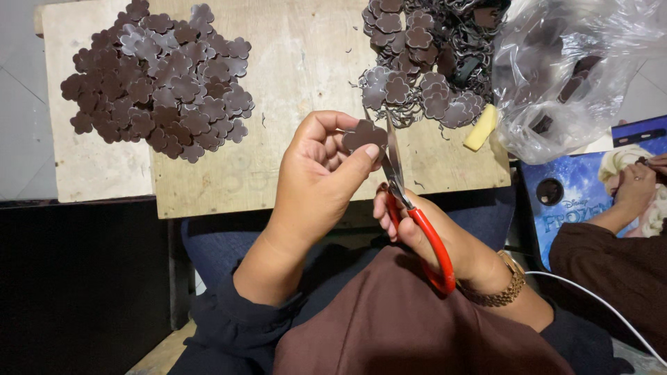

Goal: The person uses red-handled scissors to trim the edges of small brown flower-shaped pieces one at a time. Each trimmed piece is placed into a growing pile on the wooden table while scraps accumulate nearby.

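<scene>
Right hand (424, 229) grips red-handled scissors (417, 222); left hand (323, 170) pinches glossy brown clover-shaped piece (363, 135).

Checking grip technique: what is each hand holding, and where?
Left hand pinches a brown flower-shaped piece by its lower edge; right hand holds red-handled scissors through the handle loops.

A clear bag and a blue printed box are sitting at the right edge.
The crumpled transparent plastic bag (577, 69) is lying on the wooden board's right corner, holding dark pieces; below it, the blue picture box (577, 201) is lying flat, partly hidden under another person's hand (636, 186).
</scene>
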